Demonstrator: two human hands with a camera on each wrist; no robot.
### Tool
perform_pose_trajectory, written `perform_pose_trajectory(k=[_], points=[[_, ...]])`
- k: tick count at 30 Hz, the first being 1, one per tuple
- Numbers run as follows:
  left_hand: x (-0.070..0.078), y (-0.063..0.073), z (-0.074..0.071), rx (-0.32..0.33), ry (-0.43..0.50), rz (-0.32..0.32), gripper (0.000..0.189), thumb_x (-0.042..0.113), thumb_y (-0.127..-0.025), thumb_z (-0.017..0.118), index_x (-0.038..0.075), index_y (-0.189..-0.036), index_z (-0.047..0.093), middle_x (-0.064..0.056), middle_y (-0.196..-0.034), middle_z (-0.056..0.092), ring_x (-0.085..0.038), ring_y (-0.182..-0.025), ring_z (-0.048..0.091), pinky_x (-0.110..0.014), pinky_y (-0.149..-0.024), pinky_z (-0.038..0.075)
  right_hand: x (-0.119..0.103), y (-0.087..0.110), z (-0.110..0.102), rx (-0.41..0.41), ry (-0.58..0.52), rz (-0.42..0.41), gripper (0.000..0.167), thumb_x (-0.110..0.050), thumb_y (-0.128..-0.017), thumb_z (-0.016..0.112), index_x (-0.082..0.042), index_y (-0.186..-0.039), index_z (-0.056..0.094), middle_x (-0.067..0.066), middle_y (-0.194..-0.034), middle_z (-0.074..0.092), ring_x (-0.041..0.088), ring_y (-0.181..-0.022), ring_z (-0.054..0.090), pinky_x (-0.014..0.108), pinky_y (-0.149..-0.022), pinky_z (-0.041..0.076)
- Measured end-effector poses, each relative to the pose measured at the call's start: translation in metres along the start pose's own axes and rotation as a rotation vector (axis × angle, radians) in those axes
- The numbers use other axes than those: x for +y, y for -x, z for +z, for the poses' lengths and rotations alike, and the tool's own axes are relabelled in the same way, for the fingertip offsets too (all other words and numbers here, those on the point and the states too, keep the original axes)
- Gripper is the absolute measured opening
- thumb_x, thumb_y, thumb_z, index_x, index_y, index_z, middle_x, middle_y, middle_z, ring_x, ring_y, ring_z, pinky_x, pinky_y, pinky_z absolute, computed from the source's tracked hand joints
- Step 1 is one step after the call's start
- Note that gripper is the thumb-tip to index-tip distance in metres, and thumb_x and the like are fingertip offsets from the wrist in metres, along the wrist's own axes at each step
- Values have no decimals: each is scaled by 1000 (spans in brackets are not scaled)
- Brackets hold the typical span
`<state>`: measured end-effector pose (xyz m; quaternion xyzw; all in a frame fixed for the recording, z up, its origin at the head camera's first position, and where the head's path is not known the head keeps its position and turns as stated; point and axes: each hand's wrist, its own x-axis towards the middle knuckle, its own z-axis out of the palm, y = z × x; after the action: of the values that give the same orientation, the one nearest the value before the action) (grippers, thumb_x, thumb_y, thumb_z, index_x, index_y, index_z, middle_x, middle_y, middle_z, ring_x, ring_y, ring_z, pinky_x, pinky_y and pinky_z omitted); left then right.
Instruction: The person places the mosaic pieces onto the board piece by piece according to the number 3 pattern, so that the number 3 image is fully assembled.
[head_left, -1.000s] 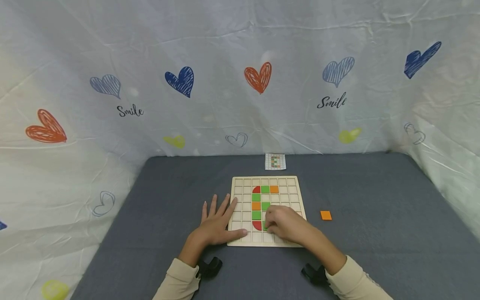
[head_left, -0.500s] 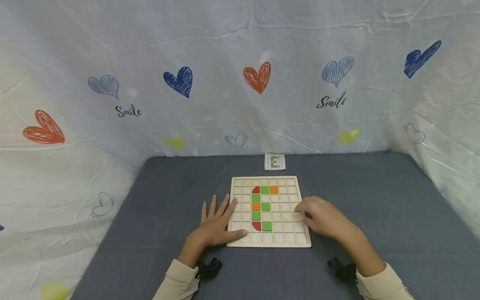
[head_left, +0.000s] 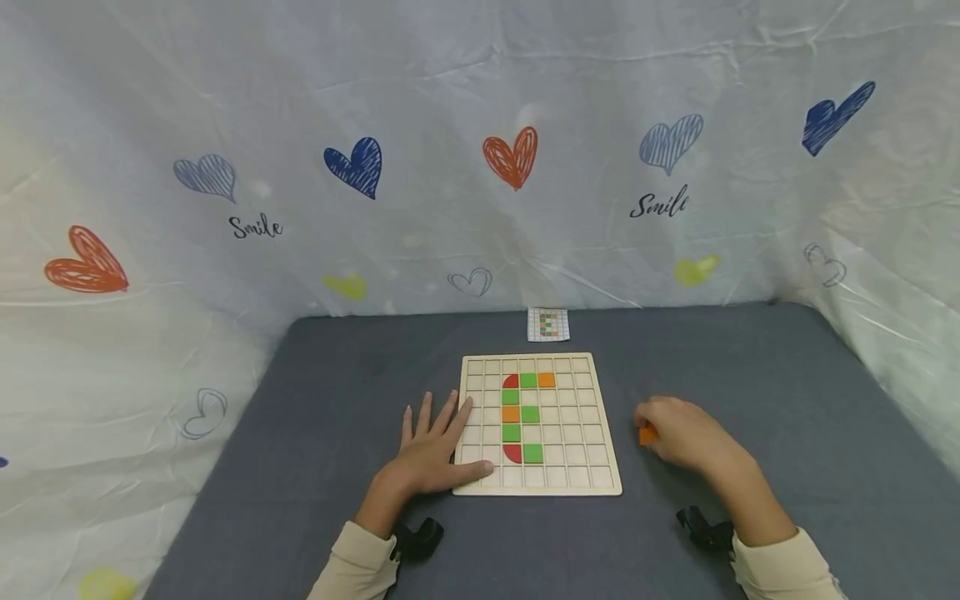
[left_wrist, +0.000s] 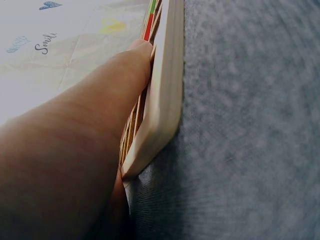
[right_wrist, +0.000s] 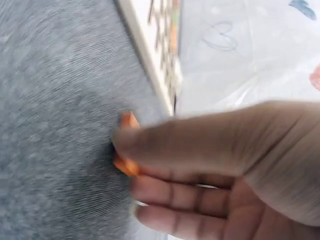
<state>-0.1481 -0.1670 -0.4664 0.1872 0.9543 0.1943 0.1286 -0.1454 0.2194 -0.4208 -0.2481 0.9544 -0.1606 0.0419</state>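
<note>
A wooden grid board [head_left: 570, 479] lies on the table, with red, green and orange tiles set in some of its cells. My left hand [head_left: 426, 458] rests with spread, straight fingers on the board's left edge, its thumb across the lower left cells. To the right of the board, my right hand [head_left: 686, 433] pinches an orange square tile [head_left: 648, 435] between thumb and fingers. In the right wrist view the orange tile [right_wrist: 129, 167] shows on both sides of the thumb, which hides its middle.
A small printed card [head_left: 548, 325] with a coloured grid pattern lies behind the board, near the table's back edge. Grey cloth [head_left: 360, 367] covers the table. A white sheet with printed hearts [head_left: 511, 158] hangs behind and at the sides.
My right hand has left a green tile in the board's lower row, moved right off the board, and taken hold of the orange tile. The left hand has stayed in place.
</note>
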Motion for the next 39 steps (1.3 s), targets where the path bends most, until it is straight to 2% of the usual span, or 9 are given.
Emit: perform_pose_trajectory(k=[4, 9, 12, 16, 25, 31, 39], points=[[1, 1, -2, 10, 15, 8, 108, 81, -83, 52, 21, -163, 13, -8, -168, 4, -40, -149, -14, -64, -110, -17, -6, -1, -3, -78, -131, -33, 20, 3, -76, 80, -11, -83, 67, -5, -76, 54, 11, -67, 46, 31, -59, 42], [-3, -1, 3, 11, -15, -18, 109, 86, -81, 49, 26, -163, 8, -2, -168, -1, -36, -149, -18, -61, -111, -19, -16, -4, -1, -113, -224, -146, 23, 2, -77, 80, -14, -83, 65, -7, -76, 52, 9, -68, 47, 27, -59, 42], [-6, -3, 7, 8, -26, -27, 109, 87, -80, 47, 30, -162, 5, 2, -167, -4, -33, -149, -20, -60, -111, -20, -21, -7, 2, -109, -227, -190, 25, 5, -74, 79, -14, -82, 65, -8, -75, 52, 8, -68, 47, 26, -59, 42], [-7, -5, 8, 12, -25, -28, 109, 88, -79, 48, 31, -162, 5, 3, -167, -4, -32, -149, -20, -60, -110, -21, -24, -9, 6, -93, -225, -196, 24, 4, -73, 82, -13, -83, 69, -9, -77, 53, 7, -69, 48, 26, -61, 43], [-4, -3, 3, 21, -5, 1, 109, 84, -82, 50, 23, -164, 11, -5, -168, 2, -38, -149, -16, -63, -110, -18, -39, -17, 13, -42, -201, -255, 23, 4, -71, 85, -8, -89, 76, -8, -84, 60, 6, -72, 49, 30, -65, 47], [-7, -4, 6, 12, -32, -21, 109, 87, -81, 48, 28, -163, 6, 0, -168, -3, -35, -149, -19, -61, -111, -19, -49, -23, 24, -24, -235, -250, 20, 1, -76, 83, -9, -91, 75, -8, -87, 61, 7, -76, 53, 29, -68, 50], [-8, -5, 9, 15, -23, -24, 111, 90, -78, 46, 30, -163, 6, 2, -168, -3, -32, -149, -19, -60, -111, -20, -61, -30, 36, 33, -207, -282, 14, 0, -80, 81, -10, -91, 78, -10, -86, 60, 4, -76, 54, 28, -70, 51]])
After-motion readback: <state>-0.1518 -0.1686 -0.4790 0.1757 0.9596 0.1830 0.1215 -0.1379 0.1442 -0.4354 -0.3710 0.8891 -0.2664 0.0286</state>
